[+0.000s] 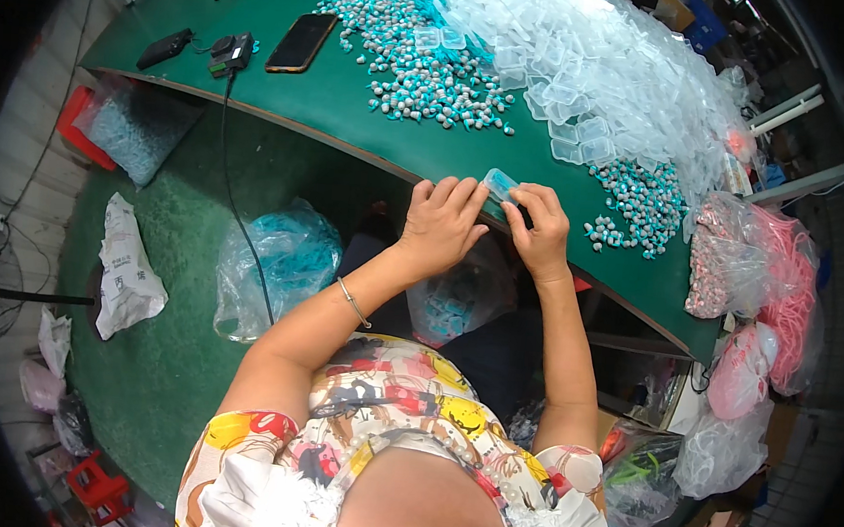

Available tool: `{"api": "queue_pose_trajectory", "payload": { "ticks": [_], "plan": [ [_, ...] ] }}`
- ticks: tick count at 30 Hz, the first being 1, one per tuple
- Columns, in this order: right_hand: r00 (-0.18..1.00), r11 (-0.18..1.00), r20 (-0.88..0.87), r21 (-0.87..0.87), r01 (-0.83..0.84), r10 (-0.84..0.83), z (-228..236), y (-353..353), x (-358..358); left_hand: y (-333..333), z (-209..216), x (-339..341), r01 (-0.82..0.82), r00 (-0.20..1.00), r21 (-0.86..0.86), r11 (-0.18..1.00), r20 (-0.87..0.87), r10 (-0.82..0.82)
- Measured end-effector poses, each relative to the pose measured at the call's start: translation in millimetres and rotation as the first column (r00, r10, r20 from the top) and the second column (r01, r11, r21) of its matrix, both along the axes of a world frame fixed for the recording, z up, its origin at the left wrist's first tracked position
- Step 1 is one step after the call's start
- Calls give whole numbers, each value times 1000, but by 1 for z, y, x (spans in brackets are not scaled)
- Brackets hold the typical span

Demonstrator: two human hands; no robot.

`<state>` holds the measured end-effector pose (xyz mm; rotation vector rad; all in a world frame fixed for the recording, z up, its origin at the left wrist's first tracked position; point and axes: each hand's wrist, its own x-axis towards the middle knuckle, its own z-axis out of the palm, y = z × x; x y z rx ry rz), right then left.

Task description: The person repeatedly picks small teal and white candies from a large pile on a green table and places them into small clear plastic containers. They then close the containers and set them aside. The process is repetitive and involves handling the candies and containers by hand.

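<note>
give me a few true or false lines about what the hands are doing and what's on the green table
1. Both hands hold one small clear plastic case at the table's near edge. True: the left hand and the right hand meet on it.
2. A dark phone lies on the green table, left of the teal and white pieces. True.
3. The heap of clear cases is stacked on the floor. False: it lies on the table, at its far right.
4. The left wrist is bare. False: it wears a thin bracelet.
5. The bags at the table's right end hold yellow items. False: the bags hold pink ones.
</note>
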<state>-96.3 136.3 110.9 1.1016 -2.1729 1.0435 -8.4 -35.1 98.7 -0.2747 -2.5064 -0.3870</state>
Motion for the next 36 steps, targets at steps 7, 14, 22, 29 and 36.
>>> {"api": "queue_pose_trajectory", "payload": {
  "ticks": [7,14,22,29,36],
  "plan": [
    [999,998,-12,45,-40,40,1,-2,4,-32,-20,-1,257,959,121,959,-155,-238],
    [998,994,-23,102,-50,52,1,0,6,-29,13,-22,277,956,159,948,-141,-256],
    [994,992,-48,72,-99,103,-3,3,13,-22,2,-20,331,935,160,930,-188,-300],
    [979,995,179,-20,-97,99,8,2,22,-20,13,-24,399,909,432,809,-73,-410],
    [844,961,468,-47,-274,263,38,6,-14,-3,14,-21,318,935,665,676,-102,-339]
  ]
}}
